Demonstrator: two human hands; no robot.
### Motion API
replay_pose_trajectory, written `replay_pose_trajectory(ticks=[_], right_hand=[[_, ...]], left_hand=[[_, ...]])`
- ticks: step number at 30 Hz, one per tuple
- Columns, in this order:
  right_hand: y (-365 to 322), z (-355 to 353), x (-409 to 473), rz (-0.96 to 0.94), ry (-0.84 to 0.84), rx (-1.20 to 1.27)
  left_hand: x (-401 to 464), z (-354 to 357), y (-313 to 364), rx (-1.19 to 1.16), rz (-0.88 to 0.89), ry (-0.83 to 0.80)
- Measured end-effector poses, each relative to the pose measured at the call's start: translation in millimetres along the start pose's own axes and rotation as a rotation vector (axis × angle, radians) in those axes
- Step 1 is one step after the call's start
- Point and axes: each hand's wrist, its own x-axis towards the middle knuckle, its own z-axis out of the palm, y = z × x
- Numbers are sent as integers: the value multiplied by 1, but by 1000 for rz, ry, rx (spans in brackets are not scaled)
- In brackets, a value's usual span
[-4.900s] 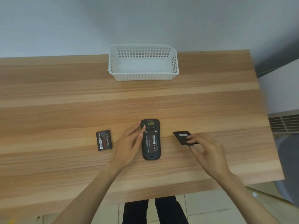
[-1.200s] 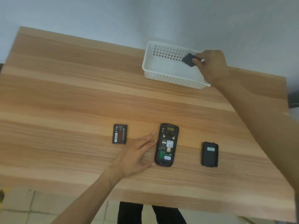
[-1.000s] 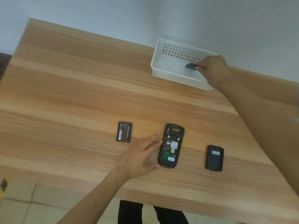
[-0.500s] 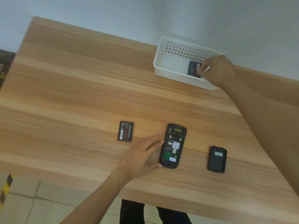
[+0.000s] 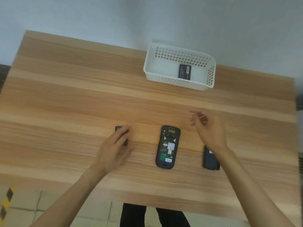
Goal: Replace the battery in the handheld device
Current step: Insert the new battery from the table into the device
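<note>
The black handheld device (image 5: 167,147) lies face down near the table's front, its battery bay bare with circuit labels showing. One black battery (image 5: 184,71) lies inside the white basket (image 5: 177,81) at the back. A second battery (image 5: 118,129) lies left of the device, mostly covered by the fingers of my left hand (image 5: 114,148), which rest flat on it. The black back cover (image 5: 210,158) lies right of the device, partly hidden by my right wrist. My right hand (image 5: 208,128) hovers above the table with loosely curled fingers and holds nothing.
The wooden table (image 5: 82,95) runs to a grey wall behind. Its front edge lies just below my forearms, with tiled floor and a yellow-black stripe (image 5: 6,200) at the lower left. The table's right edge is near the frame's right side.
My right hand let go of the battery in the basket and came back toward the device. My left hand shifted left from the device onto the second battery.
</note>
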Motion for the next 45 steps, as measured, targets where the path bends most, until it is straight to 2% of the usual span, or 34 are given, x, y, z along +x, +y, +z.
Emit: replay_pose_trajectory(ticks=[3, 9, 15, 21, 27, 31, 34, 37, 41, 45], right_hand=[[21, -1, -26, 44, -4, -8], [50, -12, -67, 121, -33, -31], [62, -9, -97, 157, -37, -29], [34, 15, -114, 120, -65, -5], [-3, 39, -122, -19, -230, 232], [-9, 43, -123, -66, -242, 322], [-1, 41, -126, 33, -214, 452], [7, 38, -131, 162, -195, 552], [15, 41, -136, 257, -208, 580], [19, 48, -137, 330, -199, 571]], left_hand=[[-2, -15, -23, 66, -21, 11], [-4, -23, -48, 142, 5, -87], [4, -20, -39, 141, 54, 44], [11, -15, -11, -18, 79, 24], [22, -3, 52, -255, 5, -149], [28, 7, 89, -450, 0, -218], [28, 12, 105, -493, -16, -233], [23, 16, 110, -520, -110, -270], [10, 24, 115, -647, -227, -247], [-3, 35, 111, -658, -226, -237]])
